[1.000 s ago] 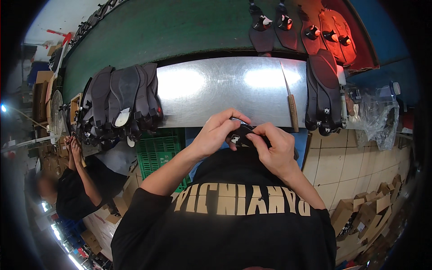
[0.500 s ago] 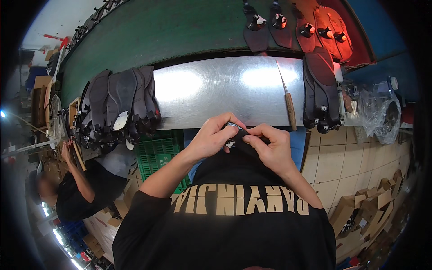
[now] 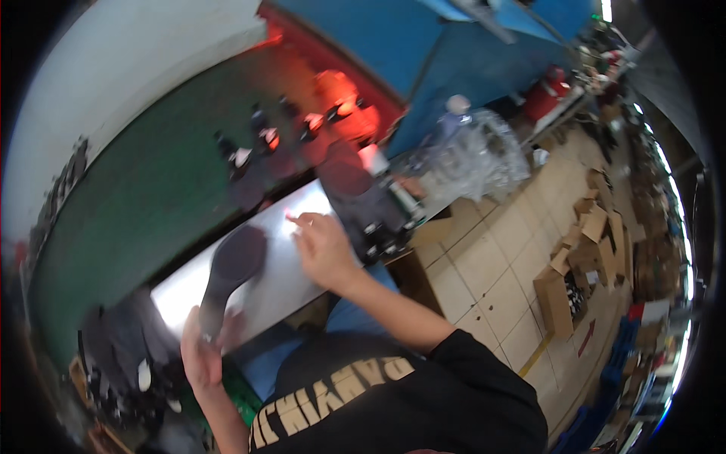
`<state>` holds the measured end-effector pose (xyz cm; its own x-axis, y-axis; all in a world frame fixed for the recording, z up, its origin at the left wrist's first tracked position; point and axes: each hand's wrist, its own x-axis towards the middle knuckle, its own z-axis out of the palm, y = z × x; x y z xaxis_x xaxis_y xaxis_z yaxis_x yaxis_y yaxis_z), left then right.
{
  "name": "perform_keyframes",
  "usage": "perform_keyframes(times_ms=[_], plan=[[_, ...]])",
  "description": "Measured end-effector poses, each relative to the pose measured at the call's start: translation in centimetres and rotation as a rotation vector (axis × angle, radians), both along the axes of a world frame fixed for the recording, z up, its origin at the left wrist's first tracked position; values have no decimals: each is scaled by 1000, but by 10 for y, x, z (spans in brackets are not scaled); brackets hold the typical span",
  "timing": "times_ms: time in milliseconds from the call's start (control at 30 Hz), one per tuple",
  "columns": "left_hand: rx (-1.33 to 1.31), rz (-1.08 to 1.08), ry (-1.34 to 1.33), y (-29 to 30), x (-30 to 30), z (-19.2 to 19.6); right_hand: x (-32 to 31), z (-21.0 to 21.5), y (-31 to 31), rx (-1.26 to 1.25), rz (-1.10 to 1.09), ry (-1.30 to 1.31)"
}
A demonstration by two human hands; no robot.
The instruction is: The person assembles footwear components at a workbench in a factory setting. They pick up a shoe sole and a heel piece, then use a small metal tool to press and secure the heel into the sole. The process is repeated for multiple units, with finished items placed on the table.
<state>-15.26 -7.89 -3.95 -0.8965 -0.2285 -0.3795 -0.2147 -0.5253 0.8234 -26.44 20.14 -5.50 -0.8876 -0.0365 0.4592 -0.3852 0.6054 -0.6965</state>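
My left hand (image 3: 200,354) is closed round the narrow end of a dark shoe sole (image 3: 240,257), whose broad end tilts up over the metal work plate (image 3: 281,286). My right hand (image 3: 325,253) is over the right part of the plate, its fingers pinched together. A small pinkish spot shows at the fingertips, but motion blur hides what they hold, if anything. Beside that hand, a stack of dark soles (image 3: 354,185) with buckle-like fittings lies at the plate's right end. More dark soles (image 3: 125,344) are heaped at its left end.
Behind the plate, a green bench top (image 3: 151,144) carries several soles with straps, some under red light (image 3: 336,94). Clear plastic bags (image 3: 484,155) lie at the right. Opened cardboard boxes (image 3: 556,299) stand on the tiled floor (image 3: 484,265). A green crate (image 3: 243,397) is below the plate.
My view has swung to the right. My hands, together on a dark piece near my body before, are now apart: the left holds the sole out over the plate, the right has reached further right.
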Motion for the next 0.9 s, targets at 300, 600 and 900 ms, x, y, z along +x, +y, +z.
perform_keyframes(times_ms=[300, 600, 900], plan=[[403, 59, -148, 24, -7, -43, 16, -33, 13, 71, -18, -20], [598, -58, -113, 62, -22, -53, 81, -6, -26, -741, 561, -876], [670, -5, -321, 82, -22, -26, 93, 3, -30, -659, 603, -935]])
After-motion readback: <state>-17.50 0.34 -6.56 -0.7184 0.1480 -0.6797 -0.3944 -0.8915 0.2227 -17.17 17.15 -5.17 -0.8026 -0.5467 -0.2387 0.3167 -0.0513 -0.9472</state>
